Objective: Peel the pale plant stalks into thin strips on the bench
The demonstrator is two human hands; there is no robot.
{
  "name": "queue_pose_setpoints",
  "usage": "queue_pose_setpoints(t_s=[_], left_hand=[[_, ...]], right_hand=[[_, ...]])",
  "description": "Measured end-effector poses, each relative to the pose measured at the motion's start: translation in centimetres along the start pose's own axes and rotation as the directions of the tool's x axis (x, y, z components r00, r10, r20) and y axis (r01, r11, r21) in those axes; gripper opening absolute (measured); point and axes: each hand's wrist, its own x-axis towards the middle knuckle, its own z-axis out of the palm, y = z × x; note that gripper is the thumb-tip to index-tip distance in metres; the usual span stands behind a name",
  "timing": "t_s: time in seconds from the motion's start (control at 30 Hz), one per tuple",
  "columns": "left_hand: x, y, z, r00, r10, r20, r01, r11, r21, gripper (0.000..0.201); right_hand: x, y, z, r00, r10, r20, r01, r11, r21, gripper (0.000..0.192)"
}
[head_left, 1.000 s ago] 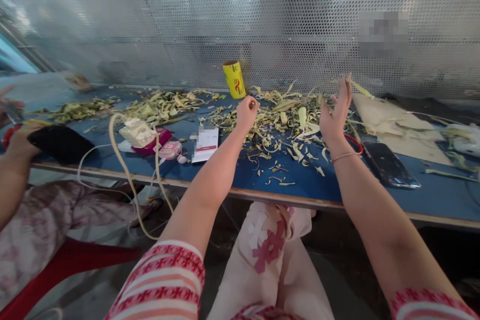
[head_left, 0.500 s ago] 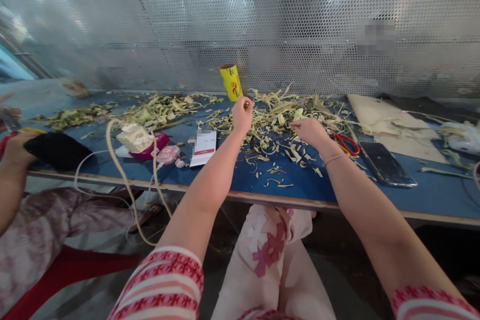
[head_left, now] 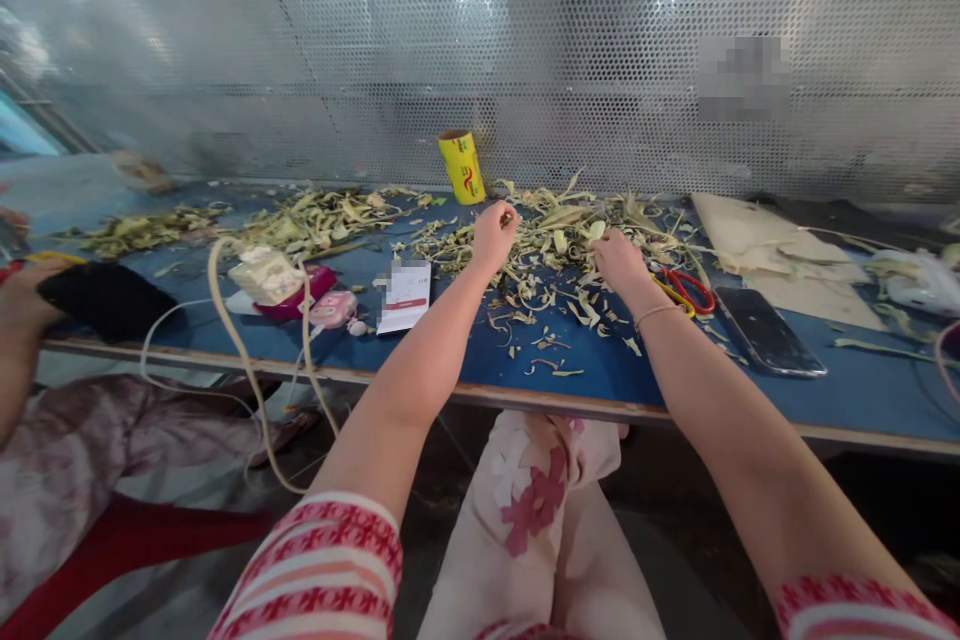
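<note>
A loose heap of pale green and yellowish dried plant strips [head_left: 551, 250] lies before me on the blue table. Over its left part is my left hand [head_left: 496, 232], closed, with curled fingers; something small and dark shows between them, too small to name. My right hand [head_left: 618, 258] is at the heap's right side, its fingers pinched among the strips, and what they hold is hidden. Red-handled scissors [head_left: 688, 291] with a yellow part lie just right of my right wrist. Behind my left hand stands a yellow printed cardboard tube [head_left: 462, 167].
A phone [head_left: 766, 330] and brown paper sheets [head_left: 780, 245] lie to the right. On the left are a white card [head_left: 405, 295], a pink case [head_left: 334, 310], a bag with a looped strap [head_left: 274, 278] and another plant heap [head_left: 315, 220]. A co-worker's hand [head_left: 30, 292] is at far left.
My left hand has moved slightly right and down. My right hand has shifted a little right and stays at the heap, its fingers now more tucked into the strips.
</note>
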Motion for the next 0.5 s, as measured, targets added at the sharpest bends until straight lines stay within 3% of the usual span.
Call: queue_pose_setpoints(t_s=[0.07,0.13,0.23,0.3,0.4,0.43,0.5], left_hand=[[0.0,0.1,0.1,0.999,0.033,0.011,-0.032,0.999,-0.009,0.011],[-0.1,0.2,0.2,0.998,0.056,0.007,-0.055,0.998,-0.017,0.011],[-0.1,0.2,0.2,0.997,0.078,0.000,-0.078,0.997,-0.026,0.009],[-0.1,0.1,0.2,0.997,0.080,0.020,-0.080,0.997,-0.025,0.007],[-0.2,-0.3,0.4,0.993,0.088,0.077,-0.086,0.996,-0.030,0.006],[-0.2,-0.3,0.4,0.990,0.101,0.093,-0.098,0.994,-0.044,0.005],[-0.2,-0.1,0.5,0.982,0.149,0.114,-0.137,0.985,-0.102,0.004]], right_hand=[[0.3,0.3,-0.6,0.992,0.008,-0.125,0.011,0.988,0.154,0.030],[0.8,0.8,-1.2,0.953,0.090,-0.289,0.025,0.928,0.372,0.022],[1.5,1.4,-1.8,0.840,0.342,-0.421,0.077,0.693,0.716,0.012],[1.8,1.3,-2.2,0.776,0.500,-0.385,0.167,0.426,0.889,0.006],[1.7,0.4,-2.8,0.784,0.588,-0.200,0.240,0.011,0.971,0.008],[1.5,0.1,-3.0,0.800,0.584,-0.140,0.227,-0.079,0.971,0.011],[1.2,-0.5,-3.2,0.827,0.560,-0.053,0.183,-0.178,0.967,0.014]])
